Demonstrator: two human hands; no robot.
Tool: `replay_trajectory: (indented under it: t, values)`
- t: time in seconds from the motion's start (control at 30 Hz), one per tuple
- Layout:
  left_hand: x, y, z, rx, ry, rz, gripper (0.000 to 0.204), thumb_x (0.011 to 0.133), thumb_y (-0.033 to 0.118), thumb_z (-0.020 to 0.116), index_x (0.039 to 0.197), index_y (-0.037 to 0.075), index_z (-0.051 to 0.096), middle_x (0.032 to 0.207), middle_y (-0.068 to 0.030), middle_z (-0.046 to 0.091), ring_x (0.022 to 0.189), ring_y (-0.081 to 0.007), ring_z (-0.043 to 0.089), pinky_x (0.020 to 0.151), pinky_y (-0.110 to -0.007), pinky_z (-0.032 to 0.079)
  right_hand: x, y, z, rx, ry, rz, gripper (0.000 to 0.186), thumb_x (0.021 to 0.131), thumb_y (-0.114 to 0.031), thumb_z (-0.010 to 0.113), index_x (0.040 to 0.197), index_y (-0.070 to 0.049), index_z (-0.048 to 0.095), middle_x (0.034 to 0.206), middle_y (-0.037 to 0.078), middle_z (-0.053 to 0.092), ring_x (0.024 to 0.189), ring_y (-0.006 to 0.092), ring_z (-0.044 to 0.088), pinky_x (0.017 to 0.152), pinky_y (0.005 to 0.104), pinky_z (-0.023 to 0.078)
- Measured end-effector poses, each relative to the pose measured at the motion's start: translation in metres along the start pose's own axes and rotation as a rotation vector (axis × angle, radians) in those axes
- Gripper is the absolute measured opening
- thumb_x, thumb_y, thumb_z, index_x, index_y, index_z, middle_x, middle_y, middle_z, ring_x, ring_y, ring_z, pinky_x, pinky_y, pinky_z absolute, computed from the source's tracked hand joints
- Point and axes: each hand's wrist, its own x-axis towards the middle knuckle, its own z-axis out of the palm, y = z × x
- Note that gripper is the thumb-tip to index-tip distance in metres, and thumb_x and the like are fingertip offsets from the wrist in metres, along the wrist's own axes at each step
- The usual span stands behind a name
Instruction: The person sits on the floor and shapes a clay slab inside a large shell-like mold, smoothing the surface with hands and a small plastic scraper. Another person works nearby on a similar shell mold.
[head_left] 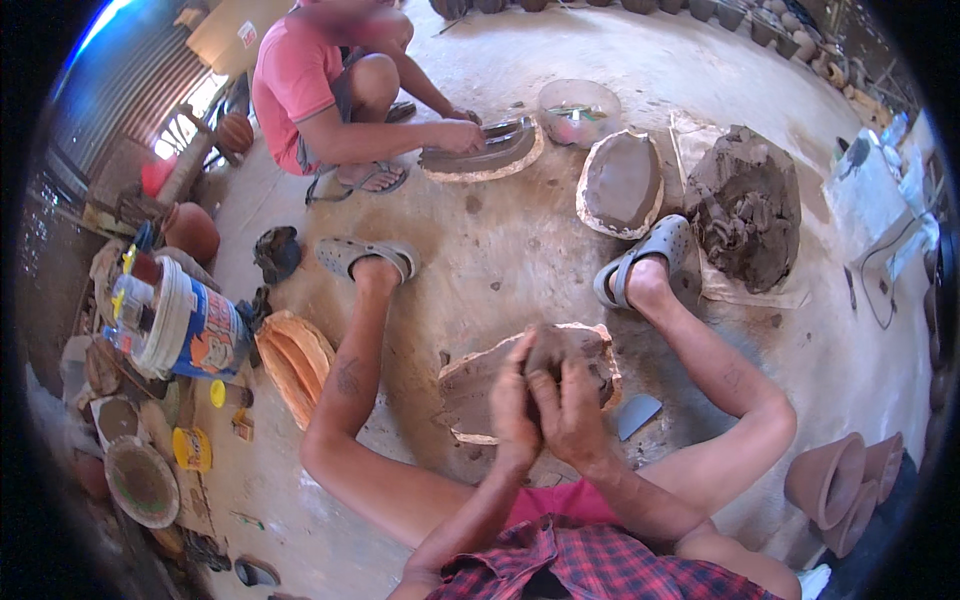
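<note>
My left hand [514, 408] and my right hand [574, 408] are closed around a lump of dark wet clay [550, 350], pressing it between them. Directly under them on the floor is a pale-rimmed mould [470, 398], its inside spread with dark clay; my hands cover part of it. Beside its right end lies a flat grey-blue scraper [638, 414]. Farther off, past my right foot, a large heap of dark clay [742, 210] rests on a sheet [735, 285]. An oval mould [620, 185] filled with smooth clay sits to the left of the heap.
Across from me a crouching person in a pink shirt [295, 85] works at another clay-lined mould [485, 160]. Near them stands a clear basin [580, 112]. On my left are an orange-brown mould [295, 360] and a bucket [195, 320]; stacked clay pots [825, 480] stand at right.
</note>
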Motion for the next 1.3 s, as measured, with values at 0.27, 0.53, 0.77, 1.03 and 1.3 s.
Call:
replay_trajectory:
  t: [0.27, 0.53, 0.77, 1.03, 1.3]
  values:
    - [0.051, -0.001, 0.058, 0.457, -0.613, 0.243, 0.08, 0.112, 0.054, 0.034, 0.172, 0.0, 0.028, 0.18, -0.0226, 0.018, 0.168, -0.0336, 0.01, 0.135, -0.046, 0.012, 0.025, 0.002, -0.051, 0.12, 0.314, 0.205, 0.043, 0.104, -0.02, 0.071, 0.139, 0.002, 0.062, 0.118, 0.02, 0.075, 0.109, 0.0279, 0.073, 0.095, 0.0414, 0.056]
    - [0.063, 0.012, -0.05, 0.267, 0.033, 0.17, 0.062, 0.116, 0.026, 0.051, 0.17, 0.002, 0.031, 0.174, -0.0211, 0.037, 0.161, -0.0299, 0.036, 0.132, -0.043, 0.027, 0.089, 0.03, -0.202, -0.202, 0.793, -0.264, 0.045, 0.103, -0.014, 0.075, 0.139, 0.009, 0.062, 0.126, 0.015, 0.072, 0.114, 0.0214, 0.069, 0.1, 0.0349, 0.054]
    - [0.041, 0.0, -0.188, 0.445, 0.633, 0.05, 0.056, 0.113, 0.026, 0.06, 0.16, 0.0, 0.046, 0.16, -0.0198, 0.054, 0.148, -0.0265, 0.051, 0.122, -0.038, 0.039, 0.132, 0.114, -0.293, -1.266, 0.601, 0.181, 0.046, 0.103, -0.034, 0.07, 0.132, 0.003, 0.074, 0.138, 0.026, 0.07, 0.129, 0.0401, 0.065, 0.116, 0.0498, 0.046]
    - [0.013, -0.047, -0.199, 0.179, 0.518, -0.489, 0.068, 0.112, 0.052, 0.055, 0.162, 0.006, 0.05, 0.159, -0.0102, 0.055, 0.146, -0.0282, 0.051, 0.123, -0.041, 0.038, -0.001, 0.147, -0.137, -0.625, -0.119, 0.424, 0.037, 0.094, -0.03, 0.078, 0.109, 0.004, 0.081, 0.096, 0.03, 0.078, 0.091, 0.0385, 0.079, 0.089, 0.0445, 0.06]
    - [-0.004, -0.048, -0.177, 0.16, 0.449, -0.571, 0.08, 0.11, 0.068, 0.047, 0.16, 0.005, 0.053, 0.164, -0.0157, 0.051, 0.148, -0.0333, 0.051, 0.125, -0.047, 0.037, -0.066, 0.173, -0.105, -0.924, -0.324, 0.835, 0.094, 0.079, -0.025, 0.095, 0.158, -0.003, 0.048, 0.148, 0.032, 0.051, 0.129, 0.0513, 0.062, 0.109, 0.055, 0.053]
